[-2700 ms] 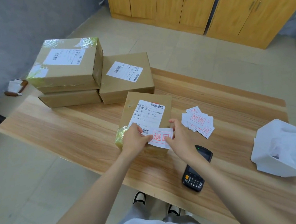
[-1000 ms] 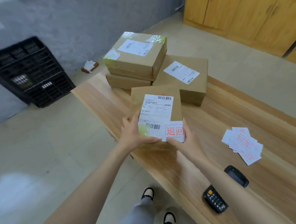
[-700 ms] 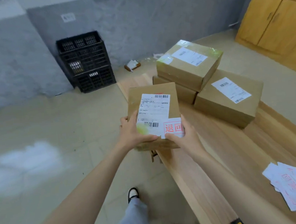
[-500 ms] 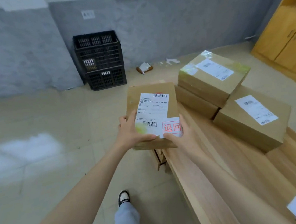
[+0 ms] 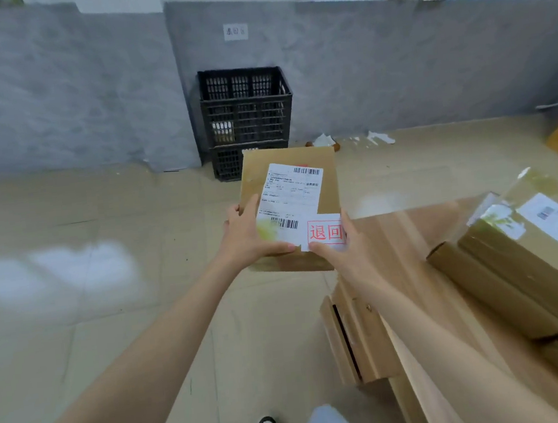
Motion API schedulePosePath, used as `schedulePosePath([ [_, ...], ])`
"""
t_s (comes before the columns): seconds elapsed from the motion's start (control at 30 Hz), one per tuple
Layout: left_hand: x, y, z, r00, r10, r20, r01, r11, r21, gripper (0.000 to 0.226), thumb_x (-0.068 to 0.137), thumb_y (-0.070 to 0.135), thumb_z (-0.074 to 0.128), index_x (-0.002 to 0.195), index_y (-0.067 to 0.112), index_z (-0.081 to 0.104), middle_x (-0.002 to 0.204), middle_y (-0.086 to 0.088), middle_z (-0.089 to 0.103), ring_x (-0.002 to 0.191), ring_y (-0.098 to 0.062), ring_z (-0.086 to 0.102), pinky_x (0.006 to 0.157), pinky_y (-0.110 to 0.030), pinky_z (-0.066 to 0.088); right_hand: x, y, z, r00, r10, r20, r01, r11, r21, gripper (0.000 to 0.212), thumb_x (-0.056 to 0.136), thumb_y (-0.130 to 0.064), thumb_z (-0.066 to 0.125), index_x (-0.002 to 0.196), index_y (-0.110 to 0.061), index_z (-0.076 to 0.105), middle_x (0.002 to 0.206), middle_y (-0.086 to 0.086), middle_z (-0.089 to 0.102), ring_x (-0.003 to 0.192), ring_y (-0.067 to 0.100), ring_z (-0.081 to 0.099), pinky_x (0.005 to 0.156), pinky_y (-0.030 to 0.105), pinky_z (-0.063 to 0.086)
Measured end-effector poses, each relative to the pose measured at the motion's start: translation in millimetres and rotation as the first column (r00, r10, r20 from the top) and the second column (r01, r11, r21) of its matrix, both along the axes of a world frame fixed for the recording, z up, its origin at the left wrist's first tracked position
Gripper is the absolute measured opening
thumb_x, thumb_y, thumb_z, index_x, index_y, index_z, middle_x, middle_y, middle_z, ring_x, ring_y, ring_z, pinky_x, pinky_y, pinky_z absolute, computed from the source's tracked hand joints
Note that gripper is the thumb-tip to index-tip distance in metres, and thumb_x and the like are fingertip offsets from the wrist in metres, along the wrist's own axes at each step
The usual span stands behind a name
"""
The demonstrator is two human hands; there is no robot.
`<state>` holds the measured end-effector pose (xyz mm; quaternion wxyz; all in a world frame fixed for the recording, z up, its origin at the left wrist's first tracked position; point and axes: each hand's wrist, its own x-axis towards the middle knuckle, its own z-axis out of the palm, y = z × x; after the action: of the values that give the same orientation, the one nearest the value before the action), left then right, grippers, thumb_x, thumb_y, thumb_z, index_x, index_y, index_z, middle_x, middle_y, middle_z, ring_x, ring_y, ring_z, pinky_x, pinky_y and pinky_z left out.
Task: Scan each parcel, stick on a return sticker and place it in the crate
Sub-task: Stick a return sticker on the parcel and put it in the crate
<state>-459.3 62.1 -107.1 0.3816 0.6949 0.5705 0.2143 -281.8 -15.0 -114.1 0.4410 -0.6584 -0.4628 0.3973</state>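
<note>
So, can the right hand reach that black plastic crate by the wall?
Probably not yet: the black plastic crate stands across the floor, beyond the brown cardboard parcel that the right hand grips. Nothing blocks the path.

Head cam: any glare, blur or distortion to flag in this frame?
Head view: bright patches wash out parts of the floor; glare on the taped parcel at right; the table edge is smeared, likely motion blur; the wide-angle lens bends lines near the frame edges; the held parcel and its return sticker are sharp, print legible.
</note>
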Motion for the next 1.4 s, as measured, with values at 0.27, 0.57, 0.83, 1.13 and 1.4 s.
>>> schedulePosePath([
  [0.27, -19.9, 120.5, -14.9, 0.997, 0.067, 0.024, -0.066, 0.997, -0.035, 0.113, 0.055, 0.036, 0.089, 0.145, 0.021, 0.022, 0.139, -0.01, 0.021, 0.139, -0.026, 0.018, 0.112, -0.037, 0.027, -12.2, 141.2, -22.8, 0.992, 0.085, 0.091, -0.08, 0.995, -0.066, 0.057, 0.06, -0.046, 0.067, 0.112, -0.035, 0.047, 0.104, -0.005, 0.064, 0.112, 0.022, 0.053, 0.087, 0.042, 0.052],
  [0.57, -20.0, 310.7, -7.7, 0.983, 0.183, -0.003, -0.182, 0.979, -0.091, 0.105, 0.059, 0.029, 0.087, 0.143, 0.019, 0.025, 0.137, -0.009, 0.023, 0.137, -0.022, 0.02, 0.109, -0.029, 0.027, -6.2, 358.1, -29.6, 0.976, 0.219, -0.006, -0.218, 0.973, -0.07, 0.052, 0.074, -0.023, 0.072, 0.118, -0.035, 0.049, 0.106, -0.005, 0.063, 0.105, 0.012, 0.057, 0.07, 0.02, 0.047],
  [0.83, -15.4, 463.8, 7.4, 0.977, 0.212, 0.003, -0.211, 0.973, -0.098, 0.102, 0.06, 0.028, 0.086, 0.142, 0.024, 0.026, 0.133, -0.005, 0.024, 0.133, -0.021, 0.026, 0.107, -0.028, 0.029, 2.2, 520.3, -11.7, 0.961, 0.277, -0.004, -0.277, 0.959, -0.061, 0.061, 0.069, -0.027, 0.072, 0.122, -0.042, 0.047, 0.108, -0.016, 0.066, 0.105, 0.006, 0.058, 0.08, 0.025, 0.051],
  [1.13, -13.0, 636.9, -16.7, 0.982, 0.191, 0.004, -0.189, 0.973, -0.133, 0.106, 0.06, 0.028, 0.086, 0.145, 0.024, 0.023, 0.138, -0.005, 0.021, 0.134, -0.021, 0.028, 0.109, -0.032, 0.029, 5.2, 688.6, -30.2, 0.972, 0.233, 0.025, -0.23, 0.968, -0.105, 0.061, 0.068, -0.021, 0.073, 0.123, -0.034, 0.049, 0.105, -0.009, 0.068, 0.099, 0.01, 0.064, 0.082, 0.031, 0.055],
  [1.4, -14.6, 829.5, -23.2, 0.992, 0.127, -0.006, -0.126, 0.982, -0.139, 0.102, 0.063, 0.025, 0.084, 0.145, 0.025, 0.023, 0.138, -0.002, 0.024, 0.137, -0.022, 0.025, 0.109, -0.034, 0.03, -0.5, 867.6, -29.2, 0.984, 0.168, 0.065, -0.157, 0.976, -0.149, 0.056, 0.075, -0.015, 0.073, 0.118, -0.038, 0.048, 0.101, -0.015, 0.067, 0.095, 0.001, 0.063, 0.082, 0.024, 0.051],
])
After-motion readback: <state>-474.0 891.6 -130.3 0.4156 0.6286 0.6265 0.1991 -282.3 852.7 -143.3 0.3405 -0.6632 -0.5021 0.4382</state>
